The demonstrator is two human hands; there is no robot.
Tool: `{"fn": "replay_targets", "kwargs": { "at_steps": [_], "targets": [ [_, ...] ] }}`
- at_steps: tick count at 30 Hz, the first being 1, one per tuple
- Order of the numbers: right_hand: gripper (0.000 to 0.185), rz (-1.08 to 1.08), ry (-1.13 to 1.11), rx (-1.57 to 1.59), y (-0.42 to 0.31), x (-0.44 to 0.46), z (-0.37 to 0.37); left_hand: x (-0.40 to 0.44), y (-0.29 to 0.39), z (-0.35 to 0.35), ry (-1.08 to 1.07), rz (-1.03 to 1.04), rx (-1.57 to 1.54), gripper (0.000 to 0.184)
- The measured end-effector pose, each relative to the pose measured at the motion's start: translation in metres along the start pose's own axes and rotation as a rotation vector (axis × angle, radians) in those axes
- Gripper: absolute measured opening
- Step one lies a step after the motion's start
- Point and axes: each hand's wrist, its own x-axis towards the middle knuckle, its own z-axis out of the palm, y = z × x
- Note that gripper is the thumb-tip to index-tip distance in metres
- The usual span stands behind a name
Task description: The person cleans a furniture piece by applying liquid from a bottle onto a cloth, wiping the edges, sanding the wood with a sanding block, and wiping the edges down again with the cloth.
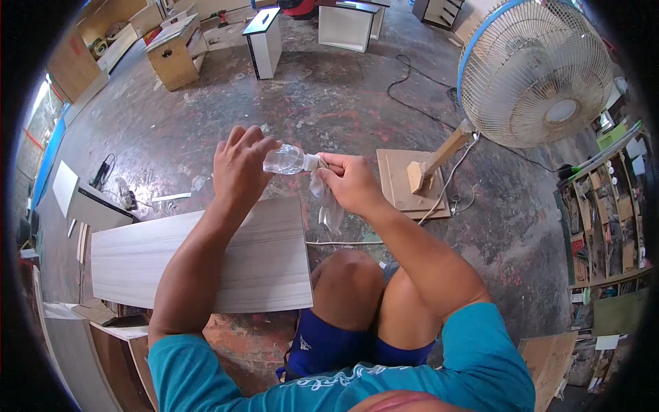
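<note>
My left hand (240, 161) is wrapped round a small clear plastic bottle (283, 159), which lies sideways in the air with its white cap (311, 162) pointing right. At the cap end, my right hand (351, 182) is closed, thumb against fingers, on a thin whitish piece of cloth or plastic (331, 214) that hangs below. Its fingertips are close to the cap; I cannot tell whether they touch it. Under my left forearm lies a grey wood-grain board (268, 261).
A large standing fan (535, 75) on a wooden base (398, 175) stands at the right, with cables on the floor. White cabinet parts (347, 27) and a wooden box (171, 58) stand at the back. Shelves of scrap wood (607, 213) line the right side.
</note>
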Motion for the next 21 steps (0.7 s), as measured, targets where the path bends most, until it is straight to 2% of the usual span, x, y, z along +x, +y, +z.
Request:
{"fn": "replay_targets", "kwargs": {
  "at_steps": [13, 21],
  "targets": [
    [0.035, -0.027, 0.004, -0.109, 0.001, 0.001, 0.0, -0.001, -0.001, 0.001, -0.005, 0.003, 0.033, 0.042],
    [0.035, -0.025, 0.005, -0.065, 0.003, 0.001, -0.001, -0.001, -0.004, 0.004, -0.003, 0.016, 0.036, 0.041]
  ]
}}
